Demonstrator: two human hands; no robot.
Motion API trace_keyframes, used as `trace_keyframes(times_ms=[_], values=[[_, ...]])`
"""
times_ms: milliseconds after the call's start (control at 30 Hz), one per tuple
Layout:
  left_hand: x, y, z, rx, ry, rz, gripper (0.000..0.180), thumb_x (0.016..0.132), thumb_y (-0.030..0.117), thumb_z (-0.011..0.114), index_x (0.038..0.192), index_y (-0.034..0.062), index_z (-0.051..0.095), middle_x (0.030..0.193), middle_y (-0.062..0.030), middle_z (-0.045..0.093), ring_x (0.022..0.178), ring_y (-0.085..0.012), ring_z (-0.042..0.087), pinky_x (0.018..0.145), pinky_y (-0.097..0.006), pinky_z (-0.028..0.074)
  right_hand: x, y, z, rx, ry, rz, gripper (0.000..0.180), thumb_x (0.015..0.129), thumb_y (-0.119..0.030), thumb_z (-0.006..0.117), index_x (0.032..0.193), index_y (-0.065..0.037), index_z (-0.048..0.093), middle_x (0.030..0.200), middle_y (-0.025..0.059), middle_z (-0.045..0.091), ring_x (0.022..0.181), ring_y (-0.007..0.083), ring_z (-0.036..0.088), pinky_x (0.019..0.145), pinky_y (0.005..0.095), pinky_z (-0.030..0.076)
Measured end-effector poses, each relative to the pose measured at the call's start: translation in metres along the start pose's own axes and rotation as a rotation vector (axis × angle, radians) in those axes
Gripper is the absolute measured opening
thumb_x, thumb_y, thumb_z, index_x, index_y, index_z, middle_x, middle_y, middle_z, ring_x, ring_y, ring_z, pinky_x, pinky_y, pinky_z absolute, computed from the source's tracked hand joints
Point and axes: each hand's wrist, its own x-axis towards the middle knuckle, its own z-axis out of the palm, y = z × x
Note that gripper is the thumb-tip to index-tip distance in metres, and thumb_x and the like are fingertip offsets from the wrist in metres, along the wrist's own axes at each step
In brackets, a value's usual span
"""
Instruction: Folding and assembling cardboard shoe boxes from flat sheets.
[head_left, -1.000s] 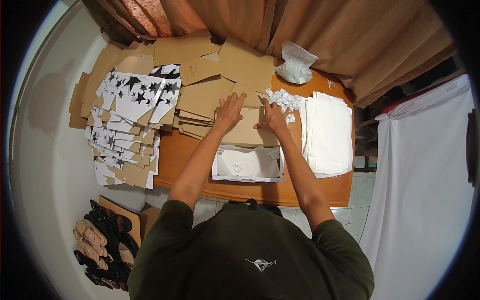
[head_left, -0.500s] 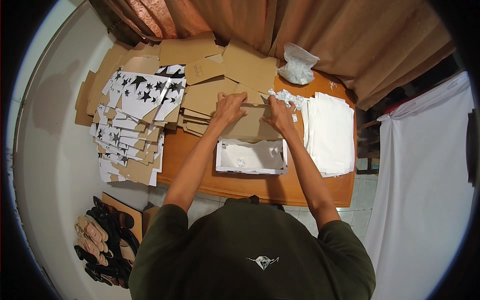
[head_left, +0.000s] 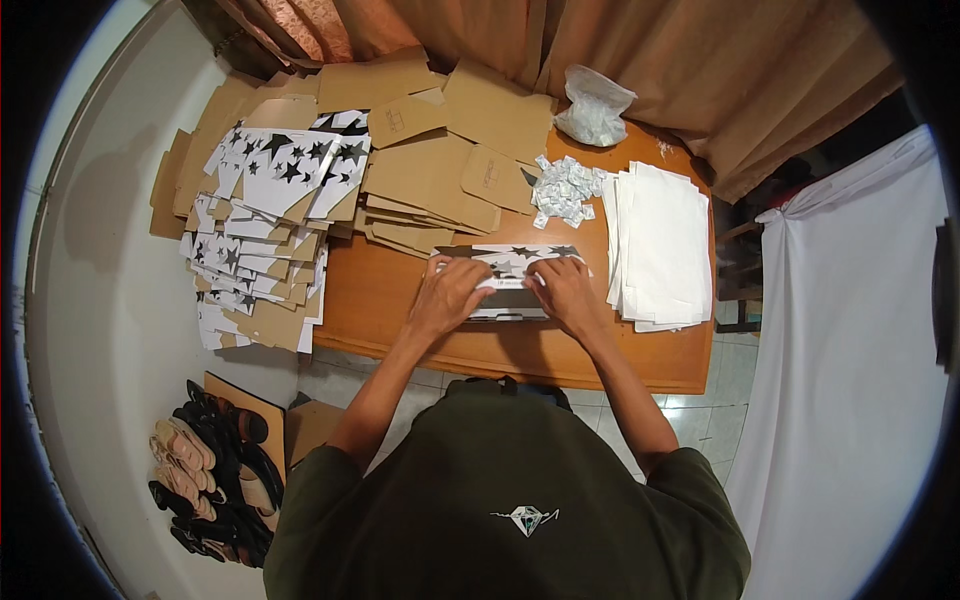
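Observation:
In the middle of the table a cardboard box (head_left: 508, 256) has its white lid with black stars folded over toward me. Its inside is hidden now. My left hand (head_left: 450, 294) grips the lid's left part, fingers on top and thumb at the front edge. On the right part my right hand (head_left: 566, 294) holds the lid in the same way, fingers bent. Below the lid's front edge, a strip of the box's front wall shows, so the lid looks not fully down.
Stacks of star-printed flat cardboard (head_left: 285, 180) and brown cardboard sheets (head_left: 425, 170) lie left and behind. Small white packets (head_left: 566, 190) are heaped near a plastic bag (head_left: 595, 110). White paper sheets (head_left: 660, 245) are stacked at right. Sandals (head_left: 215, 470) stand at lower left.
Both hands have come toward me, folding the lid from upright over the box. The white inside with a small packet, seen before, is now covered. The view has shifted slightly.

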Motion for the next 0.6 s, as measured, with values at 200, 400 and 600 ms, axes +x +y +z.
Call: trace_keyframes(times_ms=[200,400,600], values=[[-0.034,0.001,0.035,0.025,-0.050,0.001,0.023,0.091,0.017,0.070,0.111,0.0095,0.064,0.120,-0.0077,0.067,0.121,-0.0238,0.060,0.107,-0.052,0.031,-0.029,-0.001,0.023,0.034,-0.006,-0.079,0.016,0.093,-0.021,0.068,0.105,-0.011,0.064,0.116,0.0029,0.064,0.117,0.0236,0.059,0.106,0.0548,0.037],[-0.052,-0.008,0.069,0.050,-0.021,-0.011,0.020,0.088,0.013,0.072,0.107,0.0086,0.067,0.122,-0.0070,0.069,0.125,-0.0264,0.060,0.106,-0.048,0.042,-0.047,0.017,0.049,0.051,0.034,-0.273,0.022,0.084,-0.008,0.065,0.106,-0.009,0.064,0.119,0.0054,0.064,0.119,0.0253,0.058,0.107,0.0472,0.041],[-0.058,-0.010,0.083,0.100,0.021,-0.014,0.016,0.087,0.011,0.072,0.102,0.0081,0.069,0.121,-0.0065,0.069,0.125,-0.0272,0.061,0.105,-0.047,0.044,-0.056,0.022,0.060,0.024,0.052,-0.320,0.031,0.077,-0.005,0.068,0.107,-0.008,0.064,0.124,0.0063,0.063,0.125,0.0278,0.055,0.107,0.0459,0.042]])
